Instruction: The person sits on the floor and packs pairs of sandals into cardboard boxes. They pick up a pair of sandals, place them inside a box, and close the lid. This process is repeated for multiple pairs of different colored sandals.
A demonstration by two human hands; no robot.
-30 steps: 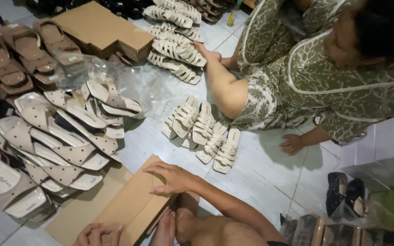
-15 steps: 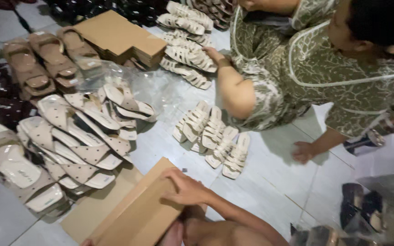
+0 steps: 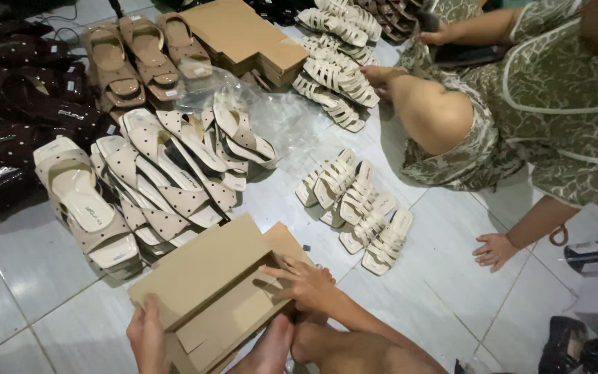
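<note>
A flat brown cardboard box point(image 3: 205, 277) lies half unfolded on the tiled floor in front of me. My left hand point(image 3: 148, 336) grips its near left edge. My right hand point(image 3: 306, 282) presses on the box's right side, fingers spread over a folded flap. My bare feet point(image 3: 278, 346) show just below the box.
Heaps of beige dotted sandals point(image 3: 167, 173) lie to the left, cream strappy sandals point(image 3: 358, 208) to the right. More flat cardboard point(image 3: 243, 34) is stacked at the back. Dark wrapped shoes point(image 3: 8, 104) fill the far left. Another person in a patterned dress point(image 3: 541, 104) sits at the right.
The view has shifted so the box sits more to the middle. My left hand has come into view on the box's near edge. The other person's hand moved off the back sandals.
</note>
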